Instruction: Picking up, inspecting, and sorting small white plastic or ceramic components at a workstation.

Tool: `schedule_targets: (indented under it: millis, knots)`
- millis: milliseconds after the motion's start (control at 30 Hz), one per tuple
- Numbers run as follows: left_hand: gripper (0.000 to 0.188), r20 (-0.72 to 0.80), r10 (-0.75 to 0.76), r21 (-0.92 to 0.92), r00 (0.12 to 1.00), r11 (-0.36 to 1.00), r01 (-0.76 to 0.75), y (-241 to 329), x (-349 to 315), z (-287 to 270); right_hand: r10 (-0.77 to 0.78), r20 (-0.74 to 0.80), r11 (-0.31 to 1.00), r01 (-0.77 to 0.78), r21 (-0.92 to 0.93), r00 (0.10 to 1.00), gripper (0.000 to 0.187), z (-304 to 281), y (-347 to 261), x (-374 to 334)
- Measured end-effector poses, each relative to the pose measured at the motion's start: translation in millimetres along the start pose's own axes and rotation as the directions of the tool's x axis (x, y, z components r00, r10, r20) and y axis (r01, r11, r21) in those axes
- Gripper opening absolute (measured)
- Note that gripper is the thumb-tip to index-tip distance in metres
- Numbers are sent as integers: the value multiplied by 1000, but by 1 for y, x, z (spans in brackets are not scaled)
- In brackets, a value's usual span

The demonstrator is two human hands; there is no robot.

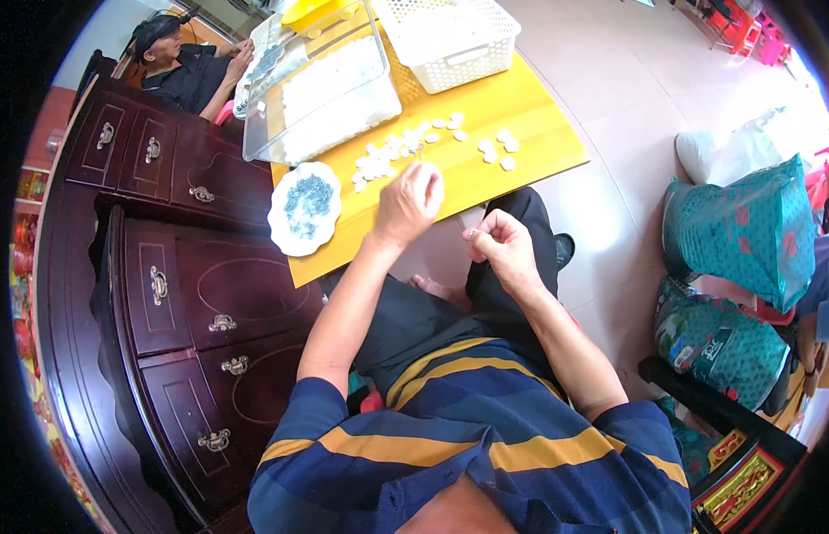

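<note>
Fingertip work on small pieces seems under way: the left hand [409,205] is pinched over the desk [539,147] near loose white pieces [372,166] at upper centre; the right hand [505,251], also pinched, sits near mid-frame. I cannot tell what either grips; the next move likely calls for precise fingertip alignment.

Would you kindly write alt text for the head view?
The person's left hand is above a yellow table, near scattered small white pieces; the right hand is pinched, above one leg. A scalloped plate, clear bin and white basket stand on the table.
</note>
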State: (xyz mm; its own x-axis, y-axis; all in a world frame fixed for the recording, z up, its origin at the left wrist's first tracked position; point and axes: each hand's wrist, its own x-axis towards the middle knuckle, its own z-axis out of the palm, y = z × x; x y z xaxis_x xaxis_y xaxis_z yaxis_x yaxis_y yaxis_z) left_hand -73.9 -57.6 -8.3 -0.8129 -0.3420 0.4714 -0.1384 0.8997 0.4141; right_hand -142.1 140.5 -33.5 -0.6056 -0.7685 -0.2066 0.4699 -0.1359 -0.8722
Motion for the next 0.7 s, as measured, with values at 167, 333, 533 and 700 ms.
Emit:
schedule_targets:
  millis: [167,333,533,700]
  knots:
    - [6,121,79,-130,990,989,-63,46,-31,-16,-5,8,1000,5,-8,1000,9,1,0,0]
    - [4,133,194,-37,972,981,-191,49,-44,-24,30,51,1000,-30,-6,998,8,4,3,0]
    - [3,167,226,37,960,971,-235,50,-47,-32,170,116,985,-163,-64,979,13,-3,3,3]
    - [7,135,263,-81,955,964,-254,55,-43,-38,287,170,955,-296,30,943,16,-12,1,3]
